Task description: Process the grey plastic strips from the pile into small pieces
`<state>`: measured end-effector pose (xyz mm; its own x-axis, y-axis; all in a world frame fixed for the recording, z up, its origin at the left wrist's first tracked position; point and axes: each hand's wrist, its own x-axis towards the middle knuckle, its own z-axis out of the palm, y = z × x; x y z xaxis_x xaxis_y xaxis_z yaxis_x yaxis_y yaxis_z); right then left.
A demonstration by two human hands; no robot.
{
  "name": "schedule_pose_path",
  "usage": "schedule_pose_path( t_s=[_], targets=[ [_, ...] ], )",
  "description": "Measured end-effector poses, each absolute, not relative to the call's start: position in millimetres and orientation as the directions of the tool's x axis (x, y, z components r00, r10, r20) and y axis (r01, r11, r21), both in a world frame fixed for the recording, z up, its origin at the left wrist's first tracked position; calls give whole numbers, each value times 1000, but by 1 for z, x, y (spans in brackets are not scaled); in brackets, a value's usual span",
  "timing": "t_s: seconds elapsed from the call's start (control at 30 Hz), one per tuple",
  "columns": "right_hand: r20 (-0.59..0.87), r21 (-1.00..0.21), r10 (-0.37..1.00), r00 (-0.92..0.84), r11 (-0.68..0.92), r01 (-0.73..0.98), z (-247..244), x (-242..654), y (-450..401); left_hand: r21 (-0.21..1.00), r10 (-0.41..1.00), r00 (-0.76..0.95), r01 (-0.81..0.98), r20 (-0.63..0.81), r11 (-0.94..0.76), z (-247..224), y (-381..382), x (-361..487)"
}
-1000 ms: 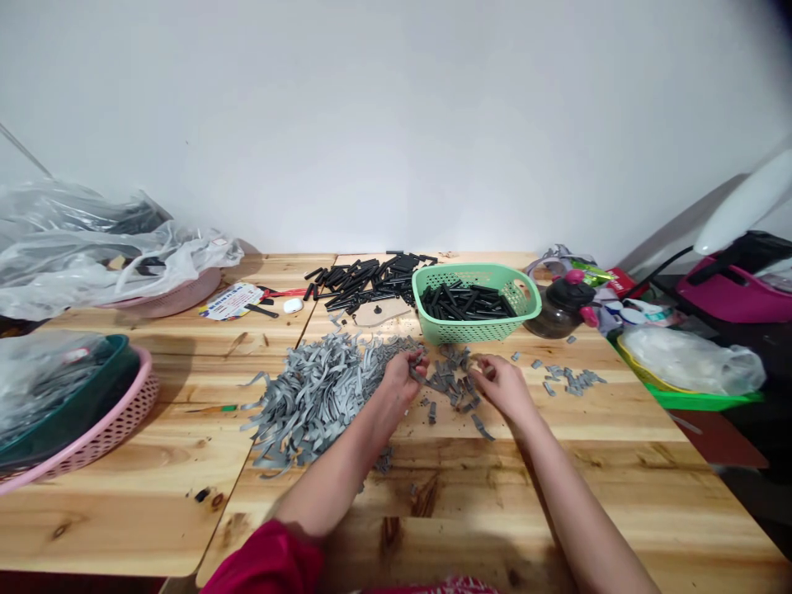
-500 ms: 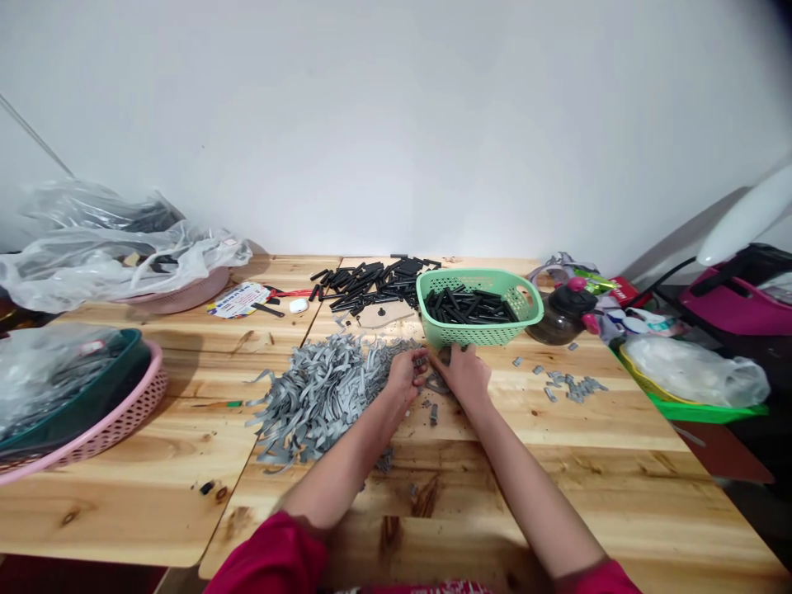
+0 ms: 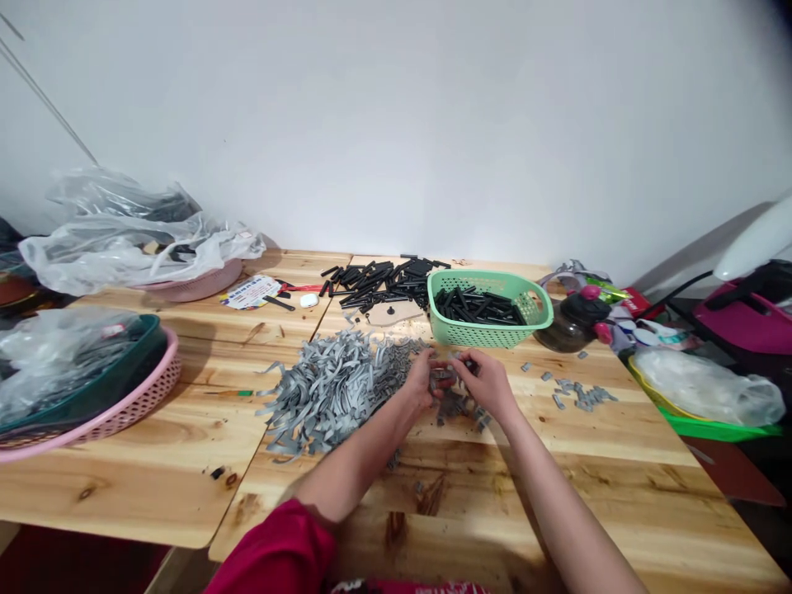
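My left hand (image 3: 426,379) is curled around a few small grey pieces at the right edge of a big heap of grey strips (image 3: 334,388). Close beside it, my right hand (image 3: 486,381) has its thumb and fingers pinched together near those pieces; what lies between the fingers is too small to name. Small grey bits (image 3: 461,406) lie on the wood under both hands. Just behind the hands stands a green basket (image 3: 483,334) holding black sticks (image 3: 473,305). More black sticks (image 3: 384,280) are piled to its left.
At the left are a pink basket (image 3: 133,412) and bags (image 3: 142,247). A dark jar (image 3: 572,322) stands right of the green basket, with scattered grey pieces (image 3: 585,396) in front. A bright green tray (image 3: 718,425) sits at the far right.
The view has shifted slightly. My left hand has turned, showing grey pieces along its fingers, and my right hand has drawn back from the basket's front. More grey bits show under the hands.
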<state>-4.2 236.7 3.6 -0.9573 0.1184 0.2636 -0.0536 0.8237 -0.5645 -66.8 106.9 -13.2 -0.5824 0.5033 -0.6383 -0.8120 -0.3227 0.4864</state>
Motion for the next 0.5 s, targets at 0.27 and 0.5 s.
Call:
schedule_pose_path(
  t_s=[0.27,0.5],
  targets=[
    [328,-786,52,-943,569,-242,25,16,235,352,695,-471,-879,-543,-321,-12,109,-58],
    [210,-939,233,-950,320,-129,18,25,253,354,740,-461,-881,-489,-315,-11,107,-56]
  ],
)
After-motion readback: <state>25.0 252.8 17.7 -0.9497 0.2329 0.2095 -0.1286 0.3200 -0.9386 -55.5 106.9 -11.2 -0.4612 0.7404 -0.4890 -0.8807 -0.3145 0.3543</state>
